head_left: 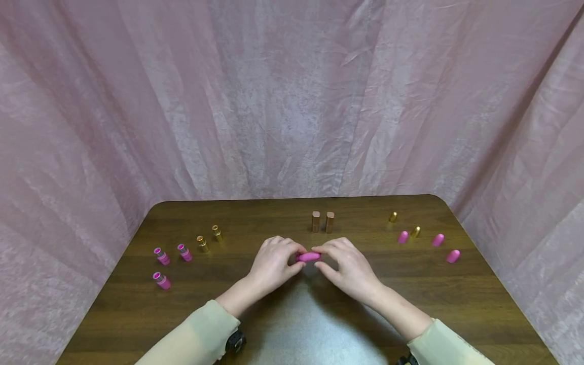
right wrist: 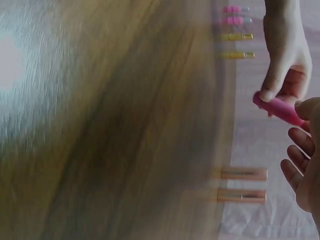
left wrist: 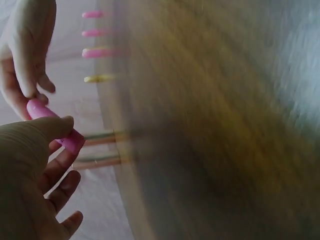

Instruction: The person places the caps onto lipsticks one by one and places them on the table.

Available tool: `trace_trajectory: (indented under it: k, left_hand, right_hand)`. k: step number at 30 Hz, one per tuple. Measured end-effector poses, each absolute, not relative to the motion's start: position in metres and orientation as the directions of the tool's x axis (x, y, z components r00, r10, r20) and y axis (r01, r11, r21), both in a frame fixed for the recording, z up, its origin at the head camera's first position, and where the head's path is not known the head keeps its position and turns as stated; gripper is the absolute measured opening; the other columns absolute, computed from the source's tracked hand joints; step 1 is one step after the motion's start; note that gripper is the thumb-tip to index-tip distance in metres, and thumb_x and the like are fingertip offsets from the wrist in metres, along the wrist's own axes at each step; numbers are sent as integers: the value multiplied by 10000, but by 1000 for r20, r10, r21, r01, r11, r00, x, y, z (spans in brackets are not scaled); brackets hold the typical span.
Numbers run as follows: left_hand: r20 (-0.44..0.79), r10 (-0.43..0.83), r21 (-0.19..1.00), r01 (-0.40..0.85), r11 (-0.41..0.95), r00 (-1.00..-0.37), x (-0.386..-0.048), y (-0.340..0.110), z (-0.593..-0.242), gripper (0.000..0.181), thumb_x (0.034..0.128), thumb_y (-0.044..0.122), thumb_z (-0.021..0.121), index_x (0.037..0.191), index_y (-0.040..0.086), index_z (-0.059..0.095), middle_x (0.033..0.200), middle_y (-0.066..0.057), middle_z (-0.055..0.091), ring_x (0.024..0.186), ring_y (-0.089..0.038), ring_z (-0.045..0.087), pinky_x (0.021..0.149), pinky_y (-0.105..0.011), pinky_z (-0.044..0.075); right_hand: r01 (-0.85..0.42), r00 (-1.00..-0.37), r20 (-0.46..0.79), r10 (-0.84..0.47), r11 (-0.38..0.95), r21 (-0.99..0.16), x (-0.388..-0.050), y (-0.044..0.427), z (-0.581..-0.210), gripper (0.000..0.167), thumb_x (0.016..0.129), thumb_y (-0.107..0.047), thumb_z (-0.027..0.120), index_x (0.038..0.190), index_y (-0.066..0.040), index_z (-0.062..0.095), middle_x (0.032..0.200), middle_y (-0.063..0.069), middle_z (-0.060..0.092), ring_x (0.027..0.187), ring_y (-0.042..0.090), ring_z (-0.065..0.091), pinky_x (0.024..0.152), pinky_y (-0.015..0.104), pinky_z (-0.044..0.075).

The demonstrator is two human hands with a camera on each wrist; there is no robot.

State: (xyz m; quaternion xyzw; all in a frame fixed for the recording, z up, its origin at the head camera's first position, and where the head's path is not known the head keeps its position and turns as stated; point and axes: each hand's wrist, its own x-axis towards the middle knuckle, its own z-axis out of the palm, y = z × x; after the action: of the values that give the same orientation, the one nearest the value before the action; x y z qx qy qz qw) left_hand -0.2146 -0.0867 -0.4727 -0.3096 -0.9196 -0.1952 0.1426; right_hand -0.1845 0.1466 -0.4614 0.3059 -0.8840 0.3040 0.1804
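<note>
A closed pink lipstick tube (head_left: 308, 257) is held nearly level above the middle of the table, between both hands. My left hand (head_left: 276, 261) pinches its base end between thumb and fingers; the left wrist view shows the thumb lying across the tube (left wrist: 75, 141). At the rounded cap end, my right hand (head_left: 349, 268) has its thumb and forefinger around the tip. In the right wrist view the right thumb lies against that end of the tube (right wrist: 282, 109), while the other fingers are loosely bent.
On the brown table (head_left: 201, 304), several open pink lipstick bases (head_left: 163, 282) and two gold lipstick bases (head_left: 202, 244) stand left. Two copper lipstick tubes (head_left: 316, 222) stand at the back middle. Several pink caps (head_left: 453, 256) and two gold caps (head_left: 415, 232) stand right. A pink curtain (head_left: 292, 101) hangs behind.
</note>
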Motion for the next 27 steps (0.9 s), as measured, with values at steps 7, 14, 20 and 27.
trace_trajectory:
  k: [7, 14, 20, 27]
  left_hand:
    - [271, 386, 446, 470, 762, -882, -247, -90, -477, 151, 876, 272, 810, 1008, 249, 741, 904, 154, 702, 874, -127, 583, 918, -425, 456]
    - [166, 286, 548, 329, 769, -944, -283, -88, -483, 193, 887, 290, 798, 1046, 205, 729, 960, 104, 720, 930, -176, 622, 896, -432, 481]
    - [104, 221, 601, 238, 763, -970, -303, -81, -489, 235, 892, 278, 806, 1084, 173, 720, 1027, 48, 734, 1024, -215, 662, 942, -474, 476]
    - [82, 164, 599, 181, 780, -983, -312, -73, -498, 256, 886, 294, 809, 1093, 171, 721, 1091, 11, 731, 1124, -310, 592, 1013, -538, 398]
  right_hand:
    - [-552, -822, 424, -382, 719, -422, -188, 173, -458, 420, 931, -296, 769, 1317, -157, 683, 1236, -17, 680, 1209, 216, 567, 1007, 451, 477]
    - [-510, -852, 347, -392, 771, -381, -187, 196, -469, 493, 927, -342, 765, 1357, -128, 653, 1290, 9, 661, 1248, 264, 555, 1054, 516, 429]
    - [-522, -842, 323, -432, 804, -284, -185, 208, -478, 614, 905, -386, 780, 1419, -104, 598, 1373, 80, 619, 1311, 336, 522, 1066, 582, 407]
    - [-538, -834, 233, -500, 830, -143, -177, 220, -486, 779, 927, -536, 701, 1552, -141, 456, 1572, 133, 441, 1471, 395, 337, 1191, 575, 235]
